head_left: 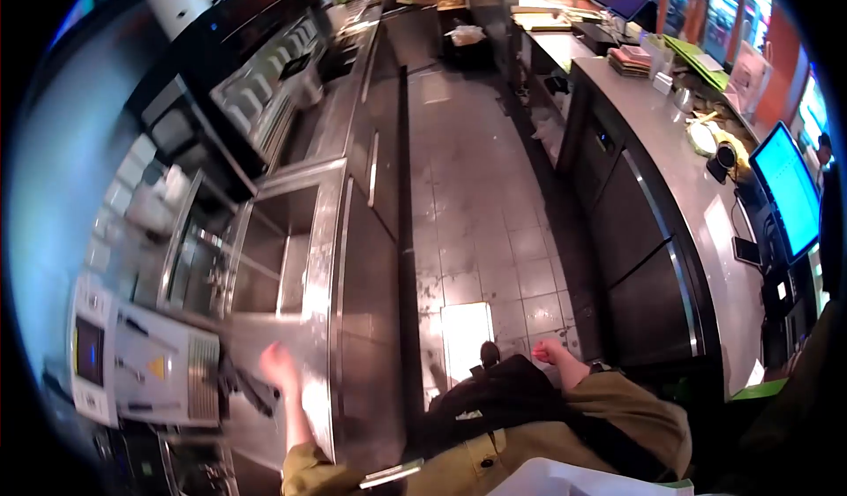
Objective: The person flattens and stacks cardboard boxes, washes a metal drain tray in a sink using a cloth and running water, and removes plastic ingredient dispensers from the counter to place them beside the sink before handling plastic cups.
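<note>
My left hand is over the steel counter on the left, blurred, so its fingers cannot be made out. Just left of it lies a dark, limp-looking item, perhaps a cloth; whether the hand touches it cannot be told. Beyond that stands a white machine with a small screen and a ribbed silver side. My right hand hangs in front of my body above the tiled floor, its fingers curled in with nothing seen in them.
A steel sink is set into the left counter. The tiled aisle runs straight ahead between counters. On the right counter are a lit monitor, a phone and a stack of pads. A person in dark clothing is at far right.
</note>
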`<state>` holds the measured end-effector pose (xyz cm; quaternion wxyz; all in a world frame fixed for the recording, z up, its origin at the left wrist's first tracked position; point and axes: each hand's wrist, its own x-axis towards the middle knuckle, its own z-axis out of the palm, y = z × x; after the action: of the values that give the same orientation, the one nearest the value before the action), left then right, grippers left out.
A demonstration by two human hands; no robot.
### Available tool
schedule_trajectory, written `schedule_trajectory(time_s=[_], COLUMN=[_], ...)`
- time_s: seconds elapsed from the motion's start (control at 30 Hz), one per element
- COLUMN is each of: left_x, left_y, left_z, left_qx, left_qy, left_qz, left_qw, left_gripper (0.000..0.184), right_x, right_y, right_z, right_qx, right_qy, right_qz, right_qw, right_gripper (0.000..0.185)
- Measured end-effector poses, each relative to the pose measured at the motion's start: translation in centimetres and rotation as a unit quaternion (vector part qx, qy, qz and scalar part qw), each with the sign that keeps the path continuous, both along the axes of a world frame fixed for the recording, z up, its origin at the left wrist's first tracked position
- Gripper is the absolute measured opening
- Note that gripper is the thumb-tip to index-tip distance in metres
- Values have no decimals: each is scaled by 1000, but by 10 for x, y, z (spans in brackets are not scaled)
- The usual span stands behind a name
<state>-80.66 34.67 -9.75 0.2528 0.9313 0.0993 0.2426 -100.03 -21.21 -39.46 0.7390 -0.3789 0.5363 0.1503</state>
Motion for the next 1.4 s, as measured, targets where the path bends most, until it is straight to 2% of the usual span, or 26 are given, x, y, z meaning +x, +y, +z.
schedule_trajectory(time_s=[0.03, 0.1, 0.13, 0.17, 0.2, 0.23, 0.37, 0.4, 0.43, 0.47, 0.5, 0.53, 0.57, 0.6, 0.63, 0.67, 0.83, 0.93, 1.0, 1.03, 1.1, 1.23, 1.3, 1.33, 1.37, 1.4], left_x=[11, 3, -2, -14, -15, -16, 33, 48, 64, 81, 95, 110, 124, 138, 152, 167, 217, 231, 231, 231, 228, 242, 287, 316, 349, 390], left_y=[54, 120, 137, 122, 149, 145, 60, 44, 33, 22, 15, 11, 7, 5, -1, -7, -40, -67, -88, -101, -124, -171, -189, -198, -203, -230], left_z=[-12, -21, -28, -11, -48, -61, -65, -67, -69, -72, -75, -77, -80, -82, -82, -83, -77, -78, -78, -78, -74, -63, -64, -69, -90, -72], left_qx=[33, 112, 139, 215, 259, 272, 218, 210, 203, 197, 194, 194, 189, 185, 176, 170, 147, 128, 117, 111, 95, 54, 42, 58, 173, 298], left_qy=[9, 55, 75, 162, 57, 40, 85, 89, 89, 90, 87, 82, 83, 87, 92, 97, 96, 102, 116, 131, 157, 220, 242, 251, 190, 221], left_qz=[96, 258, 300, 338, 342, 337, 280, 262, 245, 227, 211, 194, 182, 174, 170, 167, 135, 115, 97, 85, 67, 30, 10, 3, -18, -9], left_qw=[995, 958, 941, 902, 902, 900, 931, 938, 944, 950, 954, 958, 961, 963, 965, 966, 975, 980, 982, 982, 981, 974, 969, 966, 966, 928], left_gripper=[27, 31, 33, 40, 40, 40, 39, 39, 39, 39, 38, 38, 38, 38, 38, 38, 37, 37, 37, 37, 36, 36, 36, 36, 38, 35], right_x=[14, 50, 66, 85, 104, 124, 226, 253, 285, 311, 346, 375, 396, 426, 442, 467, 510, 510, 501, 495, 474, 450, 470, 492, 512, 528], right_y=[-20, -47, -61, -72, -80, -88, -104, -120, -114, -107, -132, -102, -70, -61, -30, -16, 64, 68, 40, 23, -14, -116, -157, -165, -175, -191], right_z=[-15, 5, 15, 22, 31, 39, 66, 39, 54, 57, -14, 35, 91, 70, 123, 111, 140, 147, 110, 76, 64, 21, 9, 16, 26, 25], right_qx=[-18, -142, -233, -306, -348, -358, -334, -404, -415, -489, -512, -505, -554, -518, -528, -504, -418, -391, -362, -367, -386, -406, -352, -320, -307, -310], right_qy=[0, 33, 57, 77, 98, 116, 169, 86, 103, 103, 50, -10, -81, -52, -107, -84, -228, -177, -191, -133, -15, 43, 31, 99, 109, 85], right_qz=[45, 155, 257, 343, 398, 430, 497, 652, 619, 551, 603, 621, 612, 543, 558, 578, 599, 617, 604, 635, 618, 609, 587, 467, 414, 408], right_qw=[999, 977, 936, 885, 843, 821, 783, 636, 659, 668, 609, 600, 558, 659, 631, 636, 644, 659, 683, 667, 685, 680, 728, 818, 850, 854], right_gripper=[12, 16, 18, 21, 24, 26, 25, 27, 28, 29, 27, 27, 26, 25, 24, 24, 20, 19, 18, 19, 22, 19, 17, 15, 15, 17])
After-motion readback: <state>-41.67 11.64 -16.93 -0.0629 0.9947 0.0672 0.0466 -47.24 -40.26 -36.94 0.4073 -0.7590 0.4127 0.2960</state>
